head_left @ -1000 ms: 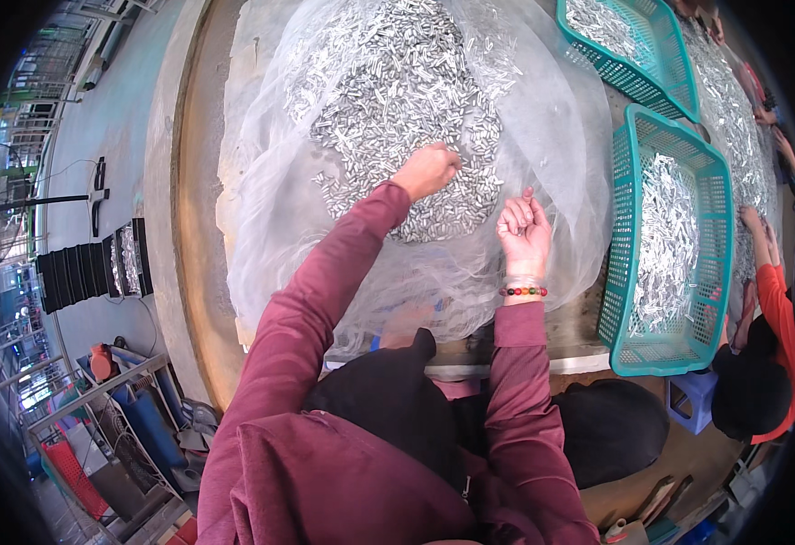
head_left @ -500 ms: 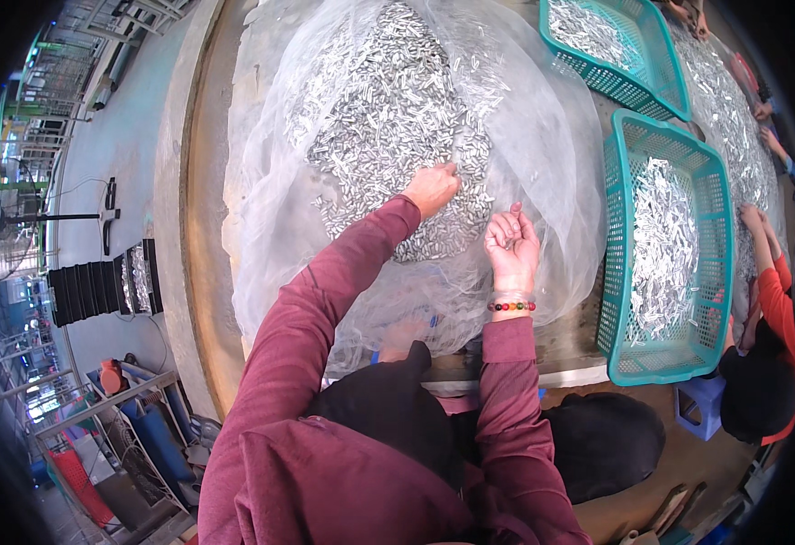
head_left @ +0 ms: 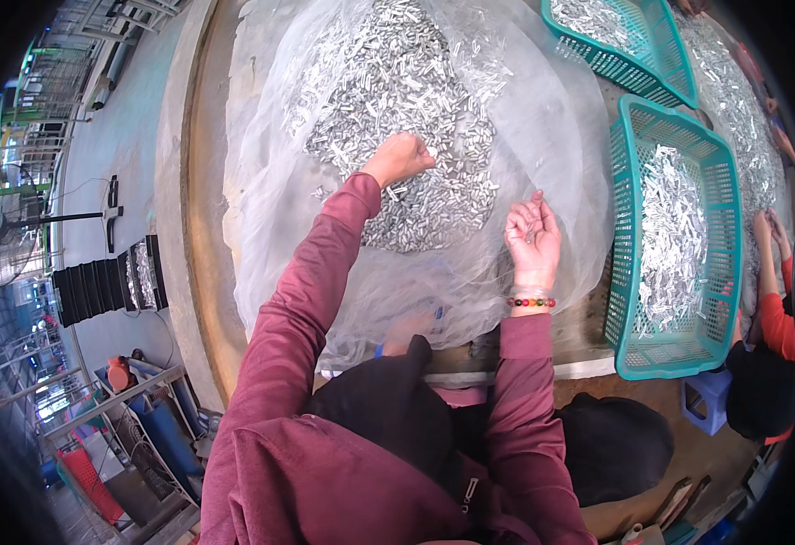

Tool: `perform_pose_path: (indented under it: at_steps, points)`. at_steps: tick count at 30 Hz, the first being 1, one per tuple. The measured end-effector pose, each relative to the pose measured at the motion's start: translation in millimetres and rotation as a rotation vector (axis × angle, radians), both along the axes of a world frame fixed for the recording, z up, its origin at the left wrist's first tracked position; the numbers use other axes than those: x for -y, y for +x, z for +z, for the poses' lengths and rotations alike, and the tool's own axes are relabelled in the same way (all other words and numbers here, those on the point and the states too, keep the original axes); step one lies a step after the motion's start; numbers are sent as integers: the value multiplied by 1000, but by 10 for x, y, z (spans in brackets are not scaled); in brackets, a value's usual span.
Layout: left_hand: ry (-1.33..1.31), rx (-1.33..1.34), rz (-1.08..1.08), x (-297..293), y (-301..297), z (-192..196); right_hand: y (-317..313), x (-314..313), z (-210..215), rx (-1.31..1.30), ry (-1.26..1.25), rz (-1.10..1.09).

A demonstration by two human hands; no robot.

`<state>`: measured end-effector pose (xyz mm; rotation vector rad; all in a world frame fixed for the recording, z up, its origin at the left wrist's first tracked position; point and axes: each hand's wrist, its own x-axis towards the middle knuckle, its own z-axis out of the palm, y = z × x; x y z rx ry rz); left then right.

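Observation:
A broad heap of small silvery metal pieces [head_left: 379,91] lies on a sheet of translucent white mesh [head_left: 547,136]. Above the middle of the heap is my left hand [head_left: 399,158], its fingers pinched together at the tips. Whatever they hold is too small to make out. To the right of the heap, over the mesh, my right hand [head_left: 532,238] is turned palm up with its fingers curled in. A beaded bracelet [head_left: 531,302] circles that wrist. Anything within the curled fingers cannot be made out.
A teal plastic basket [head_left: 627,272] with silvery strips stands at my right; another teal basket [head_left: 588,68] is beyond it. Further right, other people's hands [head_left: 768,227] work at a second heap. A stand fan [head_left: 7,218] is at far left.
My left hand has moved left and slightly away from me over the heap. My right hand has shifted to the right, still palm up. The view has moved slightly.

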<state>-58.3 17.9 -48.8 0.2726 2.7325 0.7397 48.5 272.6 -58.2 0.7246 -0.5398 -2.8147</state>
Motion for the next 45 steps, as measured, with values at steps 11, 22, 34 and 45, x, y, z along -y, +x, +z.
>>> perform_pose_path:
  at_steps: [11,22,34,45]
  points:
    - [77,245,61,77,28,66,34,292,-2,10,44,64]
    - [-285,-316,-196,-110,43,370,72,492,-75,31,250,189]
    - [-45,-312,-217,-502,352,705,31,503,-2,-37,184,178]
    - [76,-221,-14,151,583,519,-170,251,-179,-158,296,303]
